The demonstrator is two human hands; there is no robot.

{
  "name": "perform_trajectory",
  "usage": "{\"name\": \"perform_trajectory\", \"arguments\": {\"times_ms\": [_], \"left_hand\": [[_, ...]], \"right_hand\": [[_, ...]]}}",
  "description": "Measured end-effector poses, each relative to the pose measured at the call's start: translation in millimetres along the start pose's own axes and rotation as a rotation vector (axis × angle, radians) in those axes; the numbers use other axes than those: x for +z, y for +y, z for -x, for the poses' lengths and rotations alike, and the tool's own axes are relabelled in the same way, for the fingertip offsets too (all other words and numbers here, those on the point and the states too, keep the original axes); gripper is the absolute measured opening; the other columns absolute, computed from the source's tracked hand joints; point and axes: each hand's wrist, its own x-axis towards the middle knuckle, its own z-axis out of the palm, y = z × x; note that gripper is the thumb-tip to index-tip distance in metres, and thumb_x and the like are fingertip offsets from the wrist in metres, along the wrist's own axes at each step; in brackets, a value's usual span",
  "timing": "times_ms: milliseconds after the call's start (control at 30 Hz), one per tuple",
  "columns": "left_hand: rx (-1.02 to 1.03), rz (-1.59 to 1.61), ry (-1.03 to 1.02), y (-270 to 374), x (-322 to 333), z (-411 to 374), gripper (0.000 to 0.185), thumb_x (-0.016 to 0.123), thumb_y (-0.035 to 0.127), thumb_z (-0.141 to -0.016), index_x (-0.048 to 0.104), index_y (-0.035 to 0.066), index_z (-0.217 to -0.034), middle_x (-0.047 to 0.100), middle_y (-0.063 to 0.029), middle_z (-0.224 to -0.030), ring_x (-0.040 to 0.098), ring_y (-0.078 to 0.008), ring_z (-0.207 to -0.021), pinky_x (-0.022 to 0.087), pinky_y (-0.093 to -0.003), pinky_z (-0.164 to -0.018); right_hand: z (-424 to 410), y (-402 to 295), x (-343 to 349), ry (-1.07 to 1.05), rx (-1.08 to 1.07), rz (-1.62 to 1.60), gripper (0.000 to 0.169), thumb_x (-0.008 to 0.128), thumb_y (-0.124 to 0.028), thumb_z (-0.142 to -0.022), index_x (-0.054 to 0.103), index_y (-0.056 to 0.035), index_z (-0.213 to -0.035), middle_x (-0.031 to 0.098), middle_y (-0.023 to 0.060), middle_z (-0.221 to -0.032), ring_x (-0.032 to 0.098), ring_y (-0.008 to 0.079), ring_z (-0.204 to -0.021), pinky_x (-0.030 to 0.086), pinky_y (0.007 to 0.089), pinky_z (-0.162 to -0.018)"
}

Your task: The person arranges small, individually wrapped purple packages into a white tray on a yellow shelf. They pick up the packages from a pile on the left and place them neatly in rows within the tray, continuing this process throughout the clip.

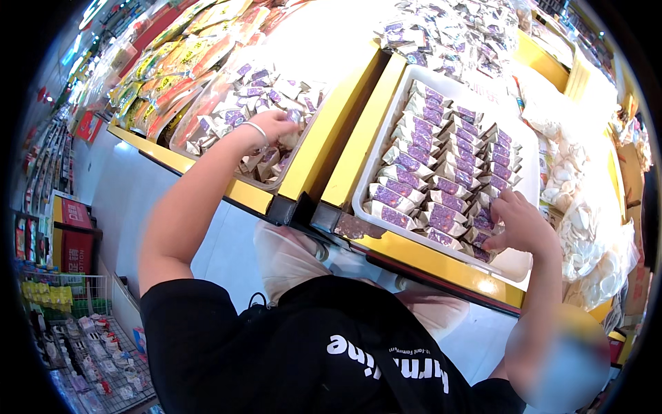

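Note:
My left hand (pixel 274 127), with a bracelet at the wrist, is over a clear plastic bin (pixel 276 182) of loosely piled snack packets (pixel 253 92) with purple contents. A small wrapped packet (pixel 294 116) is pinched in its fingers. On the other side, my right hand (pixel 520 222) touches packets at the near end of the rightmost row in a white plastic tray (pixel 362 191). Purple snack packets (pixel 406 161) stand in three leaning rows there. Whether the right fingers grip one of them is hard to tell.
Yellow display edges (pixel 351 171) with a dark gap part the bin and tray. Yellow bagged goods (pixel 181 62) lie at upper left, bags of pale round pieces (pixel 574 207) at right. More wrapped packets (pixel 455 31) are heaped behind the tray. A wire rack (pixel 103 357) stands lower left.

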Motion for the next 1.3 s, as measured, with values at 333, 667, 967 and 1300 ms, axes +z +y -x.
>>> {"name": "perform_trajectory", "arguments": {"times_ms": [333, 667, 967, 1300], "left_hand": [[0.231, 0.607, -0.115, 21, -4, 21, 0.023, 0.05, 0.027, -0.089, 0.048, 0.011, -0.105, 0.059, -0.0006, -0.1, 0.056, -0.0076, -0.085, 0.048, -0.023, -0.071], [0.294, 0.583, -0.091, 27, 2, 25, 0.039, 0.058, 0.023, -0.085, 0.044, 0.007, -0.117, 0.057, -0.0032, -0.104, 0.054, -0.0086, -0.088, 0.045, -0.0226, -0.073], [0.548, 0.257, 0.003, 74, 29, 41, 0.042, 0.063, 0.023, -0.081, 0.052, 0.005, -0.117, 0.057, -0.0022, -0.103, 0.049, -0.0083, -0.092, 0.041, -0.0252, -0.08], [1.169, -0.38, -0.389, 185, 172, 106, 0.033, 0.062, 0.014, -0.076, 0.056, 0.007, -0.107, 0.056, -0.0107, -0.087, 0.055, -0.0254, -0.079, 0.045, -0.0324, -0.072]], "right_hand": [[1, -1, 0, -0.019, 0.004, 0.036, 0.042, 0.075, -0.03, -0.053, 0.051, -0.0064, -0.077, 0.046, 0.0075, -0.092, 0.044, 0.0264, -0.095, 0.04, 0.034, -0.081], [0, 1, 1, -0.021, 0.008, 0.033, 0.042, 0.075, -0.03, -0.054, 0.051, -0.0061, -0.078, 0.045, 0.0082, -0.093, 0.044, 0.0266, -0.096, 0.04, 0.0345, -0.082], [1, 2, 4, 0.021, -0.035, 0.036, 0.041, 0.075, -0.03, -0.056, 0.052, -0.0054, -0.08, 0.046, 0.01, -0.093, 0.046, 0.028, -0.096, 0.041, 0.0361, -0.08], [-3, 18, 15, 0.057, -0.081, 0.11, 0.039, 0.069, -0.027, -0.061, 0.058, -0.006, -0.092, 0.052, 0.0105, -0.096, 0.049, 0.026, -0.096, 0.043, 0.0345, -0.08]]}}
